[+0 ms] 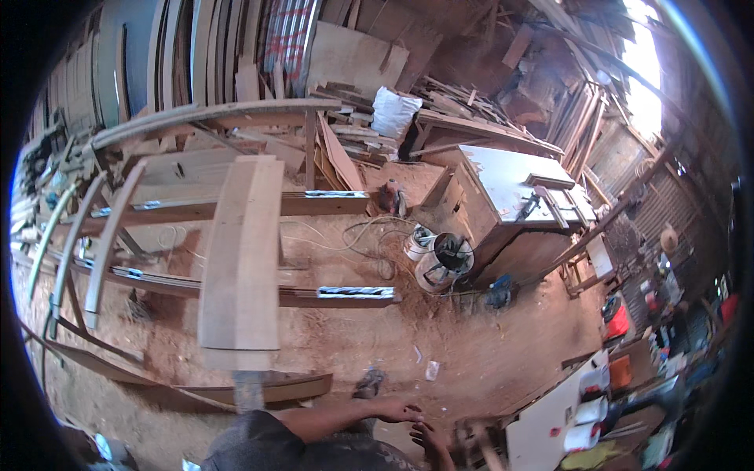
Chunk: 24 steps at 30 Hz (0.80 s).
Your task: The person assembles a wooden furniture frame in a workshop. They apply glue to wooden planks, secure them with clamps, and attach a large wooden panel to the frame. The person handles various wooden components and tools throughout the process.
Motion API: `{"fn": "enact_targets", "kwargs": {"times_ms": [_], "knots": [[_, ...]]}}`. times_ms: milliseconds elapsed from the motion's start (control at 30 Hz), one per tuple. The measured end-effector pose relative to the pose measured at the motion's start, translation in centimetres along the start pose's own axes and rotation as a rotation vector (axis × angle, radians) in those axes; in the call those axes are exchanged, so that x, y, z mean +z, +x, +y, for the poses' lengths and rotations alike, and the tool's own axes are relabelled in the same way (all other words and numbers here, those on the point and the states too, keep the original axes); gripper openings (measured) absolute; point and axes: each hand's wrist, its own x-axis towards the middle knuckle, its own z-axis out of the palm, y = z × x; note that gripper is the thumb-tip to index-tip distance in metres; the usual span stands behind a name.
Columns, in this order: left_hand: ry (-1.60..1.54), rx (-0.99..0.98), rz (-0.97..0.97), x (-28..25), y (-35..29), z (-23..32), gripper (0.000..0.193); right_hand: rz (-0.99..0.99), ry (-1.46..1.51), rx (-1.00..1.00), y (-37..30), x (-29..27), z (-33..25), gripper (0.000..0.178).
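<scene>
My left hand (399,410) reaches across the front of my body, its fingers loosely stretched and holding nothing visible. Just below and to its right, my right hand (430,440) has its fingers raised and a little apart, also without any visible object. The two hands are close together; whether they touch I cannot tell. Ahead and to the left, a pale wide wooden board (240,267) lies across two long wooden rails (302,297). It is well away from both hands. My shoe (368,384) shows on the dusty floor beyond them.
A white-topped wooden cabinet (518,184) stands far right of centre, with buckets (444,263) and cables beside it. A cluttered bench (542,428) with paint tins is at lower right. Curved wooden pieces (114,243) lean at left; planks (212,55) line the back wall.
</scene>
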Motion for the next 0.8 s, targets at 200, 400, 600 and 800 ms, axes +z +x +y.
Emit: {"fn": "enact_targets", "kwargs": {"times_ms": [200,400,600,800], "knots": [[0.046,0.277,0.108,-11.1,11.7,4.4,0.074,0.177,-0.295,0.228,8.0,-10.1,-9.2,0.037],[0.034,0.200,0.408,-23.4,14.1,7.6,0.070,0.078,-0.358,0.301,19.5,-20.2,-14.6,0.037],[0.012,-0.060,0.589,-33.2,15.4,6.7,0.068,-0.092,-0.702,0.215,34.8,-24.7,-20.8,0.034],[-0.057,-0.293,0.754,-44.0,21.5,6.0,0.070,-0.124,-0.631,0.276,49.1,-24.6,-38.0,0.027]]}}
